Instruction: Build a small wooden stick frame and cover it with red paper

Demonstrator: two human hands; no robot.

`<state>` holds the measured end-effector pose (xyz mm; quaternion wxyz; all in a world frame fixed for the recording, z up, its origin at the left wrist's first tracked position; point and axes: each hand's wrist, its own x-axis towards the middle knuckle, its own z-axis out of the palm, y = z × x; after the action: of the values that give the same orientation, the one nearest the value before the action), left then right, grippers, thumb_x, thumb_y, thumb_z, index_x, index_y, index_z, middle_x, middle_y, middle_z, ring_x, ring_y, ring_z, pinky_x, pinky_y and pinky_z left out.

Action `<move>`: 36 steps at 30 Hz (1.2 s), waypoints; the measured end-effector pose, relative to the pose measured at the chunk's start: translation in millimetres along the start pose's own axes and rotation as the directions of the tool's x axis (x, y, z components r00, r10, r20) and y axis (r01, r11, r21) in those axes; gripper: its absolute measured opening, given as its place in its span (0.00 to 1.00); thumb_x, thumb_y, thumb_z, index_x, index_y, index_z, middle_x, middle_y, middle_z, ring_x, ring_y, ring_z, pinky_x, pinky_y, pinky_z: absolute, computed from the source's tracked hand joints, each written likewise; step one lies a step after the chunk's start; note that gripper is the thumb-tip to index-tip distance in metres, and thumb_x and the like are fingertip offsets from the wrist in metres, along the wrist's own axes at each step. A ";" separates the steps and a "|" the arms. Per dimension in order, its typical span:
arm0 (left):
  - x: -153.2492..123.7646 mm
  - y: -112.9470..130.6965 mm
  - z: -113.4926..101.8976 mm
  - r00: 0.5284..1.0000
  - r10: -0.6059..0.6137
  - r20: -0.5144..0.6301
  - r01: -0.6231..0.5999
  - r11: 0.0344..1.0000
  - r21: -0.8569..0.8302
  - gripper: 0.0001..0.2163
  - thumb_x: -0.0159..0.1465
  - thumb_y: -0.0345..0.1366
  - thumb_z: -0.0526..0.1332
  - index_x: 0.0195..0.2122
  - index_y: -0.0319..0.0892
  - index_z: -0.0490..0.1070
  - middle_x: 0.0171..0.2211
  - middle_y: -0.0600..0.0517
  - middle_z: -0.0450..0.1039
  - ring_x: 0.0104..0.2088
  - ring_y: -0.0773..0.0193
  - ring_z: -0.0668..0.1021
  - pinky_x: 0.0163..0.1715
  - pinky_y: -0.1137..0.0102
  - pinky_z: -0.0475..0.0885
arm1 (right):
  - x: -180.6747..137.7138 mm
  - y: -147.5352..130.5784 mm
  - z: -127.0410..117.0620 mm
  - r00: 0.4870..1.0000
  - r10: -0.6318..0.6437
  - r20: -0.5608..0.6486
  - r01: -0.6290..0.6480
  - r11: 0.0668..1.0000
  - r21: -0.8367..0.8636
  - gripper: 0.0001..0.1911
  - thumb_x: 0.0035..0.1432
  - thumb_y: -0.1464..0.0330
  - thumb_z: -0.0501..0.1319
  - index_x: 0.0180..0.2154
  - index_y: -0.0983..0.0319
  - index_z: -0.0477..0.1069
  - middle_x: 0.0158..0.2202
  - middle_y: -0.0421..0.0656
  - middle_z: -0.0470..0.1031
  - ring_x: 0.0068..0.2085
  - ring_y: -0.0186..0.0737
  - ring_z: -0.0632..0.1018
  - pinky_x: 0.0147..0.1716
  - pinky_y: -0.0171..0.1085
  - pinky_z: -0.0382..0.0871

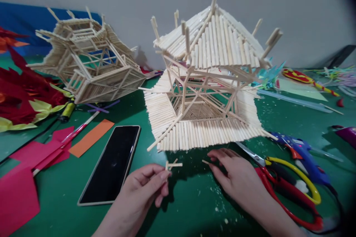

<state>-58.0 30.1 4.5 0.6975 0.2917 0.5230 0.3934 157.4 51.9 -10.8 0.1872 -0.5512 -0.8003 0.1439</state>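
My left hand [144, 189] pinches a small cross of glued wooden sticks [172, 164] between thumb and forefinger, just above the green table. My right hand [233, 177] rests palm down on the table, its fingertips touching a short loose stick piece [205, 162]. Both hands sit right in front of a two-tier pagoda model [205, 81] built of pale wooden sticks, which stands upright at the table's middle.
A second stick model [89, 63] lies tilted at back left. A black phone [112, 164] lies left of my left hand. Red-and-yellow scissors [286, 185] and a blue glue gun [303, 155] lie to the right. Coloured paper pieces [36, 152] cover the left.
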 end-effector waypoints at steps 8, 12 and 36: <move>-2.9 -2.9 -7.2 0.990 0.051 -0.132 -0.042 0.997 0.071 0.06 0.54 0.35 0.60 0.23 0.38 0.69 0.16 0.56 0.66 0.16 0.74 0.63 0.16 0.78 0.56 | 4.5 -4.9 -1.3 0.992 0.027 0.120 -0.010 0.991 -0.135 0.09 0.52 0.73 0.51 0.34 0.63 0.69 0.29 0.45 0.71 0.29 0.42 0.74 0.28 0.39 0.66; -2.5 -2.3 -1.9 0.991 0.073 -0.115 -0.061 0.992 0.106 0.07 0.55 0.35 0.59 0.23 0.38 0.69 0.16 0.56 0.66 0.16 0.74 0.63 0.16 0.78 0.56 | 7.9 -10.6 -4.6 0.983 0.008 0.183 0.035 0.971 -0.235 0.10 0.51 0.76 0.51 0.30 0.63 0.70 0.27 0.46 0.71 0.27 0.42 0.74 0.25 0.38 0.63; -0.2 1.2 20.8 1.000 0.020 -0.024 -0.019 0.999 0.044 0.10 0.54 0.37 0.59 0.20 0.37 0.67 0.16 0.56 0.66 0.15 0.75 0.63 0.17 0.78 0.56 | -6.6 -14.4 -20.4 0.999 -0.003 0.054 -0.024 0.871 0.490 0.07 0.55 0.68 0.54 0.36 0.59 0.68 0.31 0.40 0.72 0.32 0.35 0.72 0.30 0.34 0.67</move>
<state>-38.4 30.6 11.5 0.6808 0.3072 0.5371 0.3921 157.0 41.1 12.7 0.2989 -0.4861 -0.7392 0.3577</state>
